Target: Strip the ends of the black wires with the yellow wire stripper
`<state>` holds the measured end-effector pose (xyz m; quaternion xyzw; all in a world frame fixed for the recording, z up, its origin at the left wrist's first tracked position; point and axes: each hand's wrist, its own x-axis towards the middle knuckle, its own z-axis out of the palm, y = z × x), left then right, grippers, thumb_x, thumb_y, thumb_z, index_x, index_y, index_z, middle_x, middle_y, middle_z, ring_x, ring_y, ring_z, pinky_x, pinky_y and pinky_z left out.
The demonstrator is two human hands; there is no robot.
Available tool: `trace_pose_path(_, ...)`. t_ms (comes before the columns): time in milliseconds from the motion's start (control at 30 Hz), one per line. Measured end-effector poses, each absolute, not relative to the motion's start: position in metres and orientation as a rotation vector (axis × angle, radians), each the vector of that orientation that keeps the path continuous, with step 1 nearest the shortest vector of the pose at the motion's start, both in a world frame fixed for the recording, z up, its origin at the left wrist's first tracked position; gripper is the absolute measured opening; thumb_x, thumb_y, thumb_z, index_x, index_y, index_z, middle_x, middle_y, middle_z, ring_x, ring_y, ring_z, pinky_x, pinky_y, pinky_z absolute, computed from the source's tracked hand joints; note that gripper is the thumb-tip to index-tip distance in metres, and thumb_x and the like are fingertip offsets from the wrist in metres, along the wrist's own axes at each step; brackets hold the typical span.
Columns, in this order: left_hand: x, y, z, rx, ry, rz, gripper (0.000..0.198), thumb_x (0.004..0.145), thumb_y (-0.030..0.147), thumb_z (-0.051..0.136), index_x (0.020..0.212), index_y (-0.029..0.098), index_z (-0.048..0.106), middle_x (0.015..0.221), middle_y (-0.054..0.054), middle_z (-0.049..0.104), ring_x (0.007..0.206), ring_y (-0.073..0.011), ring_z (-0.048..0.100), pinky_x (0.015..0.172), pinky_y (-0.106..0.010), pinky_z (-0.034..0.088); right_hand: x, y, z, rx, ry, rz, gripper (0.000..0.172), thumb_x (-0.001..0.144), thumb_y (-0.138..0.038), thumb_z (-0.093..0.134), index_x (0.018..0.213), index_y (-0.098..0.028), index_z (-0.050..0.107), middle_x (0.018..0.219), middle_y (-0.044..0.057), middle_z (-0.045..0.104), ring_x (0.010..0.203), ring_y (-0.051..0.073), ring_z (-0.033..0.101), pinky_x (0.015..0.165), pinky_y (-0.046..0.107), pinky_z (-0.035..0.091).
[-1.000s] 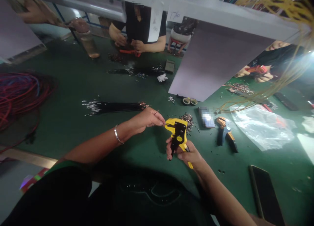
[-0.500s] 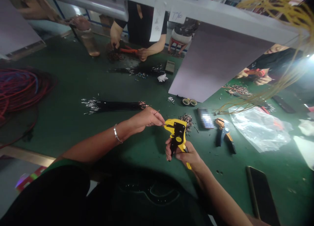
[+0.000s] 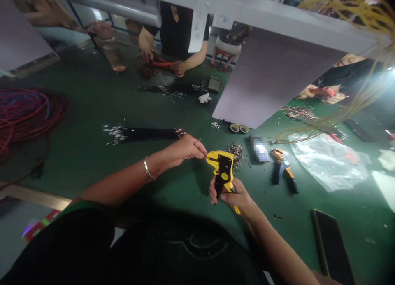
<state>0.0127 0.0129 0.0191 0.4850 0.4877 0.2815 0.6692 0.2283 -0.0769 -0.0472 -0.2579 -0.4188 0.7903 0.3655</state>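
Note:
My left hand (image 3: 189, 148) pinches a thin dark wire (image 3: 197, 141), its fingertips right at the jaws of a yellow and black wire stripper (image 3: 224, 169). The stripper's handles are wrapped by my right hand (image 3: 233, 193). A bundle of black wires (image 3: 151, 134) lies just beyond my left wrist, with silvery ends at left and coppery ends at right. Behind the tool is a pile of small cut pieces (image 3: 236, 153). The wire's end at the jaws is too small to make out.
Right of the pile lie a small box (image 3: 260, 148), orange-black pliers (image 3: 284, 169), a plastic bag (image 3: 330, 163) and a phone (image 3: 331, 246). Tape rolls (image 3: 238, 128) sit by a divider (image 3: 271, 75). Red cables (image 3: 24, 120) are at left. People work opposite.
My hands and the stripper have hardly moved. Across the table, a person's hands and red tool have shifted slightly, as have those of the person at right.

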Motion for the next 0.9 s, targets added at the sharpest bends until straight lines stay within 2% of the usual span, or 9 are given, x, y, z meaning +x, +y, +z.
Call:
trace_pose_path(300,0.012,0.014,0.021,1.083,1.103,0.61,0.01,0.054,0.008,0.065,0.061,0.012,0.072,0.049,0.0,0.059,0.042,-0.0043,0.032,0.046,-0.024,0.013,0.226,-0.079,-0.047,-0.712,-1.122,1.987,0.025,0.072,-0.024,0.077,0.088,-0.014,0.062,0.071,0.002,0.06,0.055,0.014,0.055,0.054,0.032,0.049)
trace_pose_path(667,0.008,0.022,0.013,1.144,1.093,0.581,0.009,0.054,0.01,0.065,0.06,0.012,0.072,0.046,0.0,0.054,0.042,-0.0046,0.031,0.046,-0.024,0.013,0.218,-0.081,-0.05,-0.807,-1.12,1.928,0.025,0.071,-0.027,0.077,0.082,-0.014,0.059,0.065,0.0,0.057,0.049,0.011,0.051,0.047,0.029,0.046)
trace_pose_path(900,0.004,0.035,-0.001,1.18,1.12,0.615,0.005,0.061,0.012,0.069,0.065,0.01,0.072,0.047,0.0,0.053,0.043,-0.0066,0.041,0.044,-0.022,0.025,0.214,-0.077,-0.064,-0.836,-1.109,1.857,0.019,0.072,-0.022,0.071,0.08,-0.015,0.056,0.057,-0.004,0.054,0.044,0.01,0.049,0.043,0.027,0.045)
